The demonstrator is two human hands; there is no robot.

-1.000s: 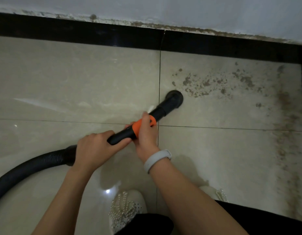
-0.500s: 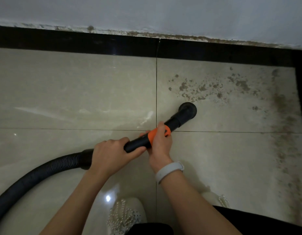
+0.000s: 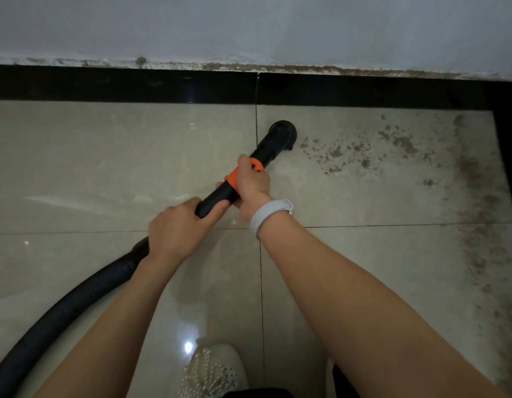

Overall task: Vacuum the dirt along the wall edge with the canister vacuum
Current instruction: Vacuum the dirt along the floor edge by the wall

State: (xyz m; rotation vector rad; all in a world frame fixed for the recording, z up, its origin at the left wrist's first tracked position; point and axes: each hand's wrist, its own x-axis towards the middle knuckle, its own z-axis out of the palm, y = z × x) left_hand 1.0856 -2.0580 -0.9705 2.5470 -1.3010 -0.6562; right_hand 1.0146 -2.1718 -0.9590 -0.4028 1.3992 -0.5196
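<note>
Canister vacuum wand (image 3: 220, 193), black with orange collar, held by both hands: right hand (image 3: 253, 183) fingers curled round the collar, left hand (image 3: 177, 225) wrapped round the rear grip, both arms extended forward; nozzle (image 3: 283, 132) on tile just left of dirt (image 3: 349, 150), near the black wall edge (image 3: 363, 91).

Single head view, looking steeply down, close over floor (image 3: 76, 168), facing wall (image 3: 249, 24).
</note>
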